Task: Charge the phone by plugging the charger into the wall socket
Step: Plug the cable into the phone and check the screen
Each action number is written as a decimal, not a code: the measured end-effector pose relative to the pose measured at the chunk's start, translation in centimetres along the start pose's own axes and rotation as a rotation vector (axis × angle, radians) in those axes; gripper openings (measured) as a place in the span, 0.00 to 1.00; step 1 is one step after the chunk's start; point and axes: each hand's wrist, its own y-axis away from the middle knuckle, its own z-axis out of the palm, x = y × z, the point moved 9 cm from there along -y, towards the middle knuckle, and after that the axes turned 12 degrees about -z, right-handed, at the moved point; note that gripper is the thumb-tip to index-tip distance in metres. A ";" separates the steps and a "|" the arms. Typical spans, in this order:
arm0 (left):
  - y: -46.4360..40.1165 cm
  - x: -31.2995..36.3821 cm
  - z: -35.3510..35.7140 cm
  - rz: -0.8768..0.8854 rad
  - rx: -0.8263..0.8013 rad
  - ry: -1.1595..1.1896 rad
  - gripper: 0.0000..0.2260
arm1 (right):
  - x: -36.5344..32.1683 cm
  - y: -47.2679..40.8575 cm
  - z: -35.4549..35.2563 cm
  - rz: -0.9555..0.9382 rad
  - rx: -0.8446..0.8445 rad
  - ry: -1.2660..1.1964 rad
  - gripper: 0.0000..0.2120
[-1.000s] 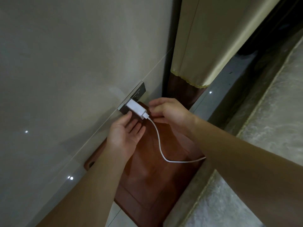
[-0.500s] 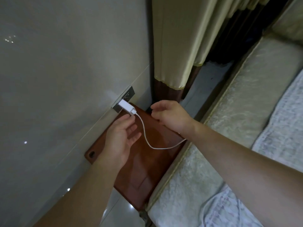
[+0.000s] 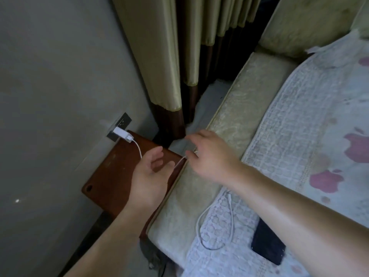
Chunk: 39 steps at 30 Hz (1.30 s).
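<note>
Glossy white plastic charger [image 3: 122,133]; smooth reddish wood table [image 3: 117,172]; satiny cloth curtain [image 3: 159,56]; lacy textured bedspread [image 3: 299,136]; glossy black phone [image 3: 267,244]; polished wall [image 3: 50,76].

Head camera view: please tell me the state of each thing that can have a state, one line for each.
charger: plugged into the wall socket
cable: attached to the charger, slack, looped on the bed
phone: lying flat on the bed, screen dark
left hand: open, holding nothing
right hand: fingers pinching the cable
curtain: hanging
</note>
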 end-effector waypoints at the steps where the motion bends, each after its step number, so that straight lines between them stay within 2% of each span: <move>1: 0.8 0.3 0.6 0.047 0.007 -0.096 0.19 | 0.1 1.0 -0.4 -0.001 -0.007 0.028 0.21; 4: 2.9 0.9 2.5 0.151 -0.003 -0.290 0.19 | 0.7 3.9 -1.5 0.027 -0.027 0.090 0.19; 9: 6.6 1.8 6.7 0.426 -0.079 -0.632 0.18 | 3.0 8.9 -2.2 0.122 -0.088 0.186 0.23; 12: 7.4 0.8 8.5 0.454 -0.088 -0.848 0.24 | 4.7 11.7 -2.7 0.195 -0.092 0.244 0.24; 16: 7.2 -0.4 10.3 0.511 -0.116 -1.033 0.26 | 7.1 14.5 -3.5 0.292 -0.082 0.307 0.25; 24: 6.6 -2.0 12.6 0.548 -0.197 -1.155 0.28 | 10.0 18.7 -4.1 0.431 -0.058 0.349 0.26; 29: 7.7 -3.7 15.5 0.541 -0.262 -1.150 0.24 | 12.3 21.4 -3.0 0.494 -0.055 0.324 0.26; 34: 7.6 -7.3 19.0 0.405 -0.307 -1.193 0.23 | 15.1 23.8 -1.2 0.535 -0.065 0.268 0.25; 39: 6.1 -9.2 20.8 0.282 -0.205 -1.149 0.20 | 17.4 25.1 0.6 0.535 -0.099 0.214 0.22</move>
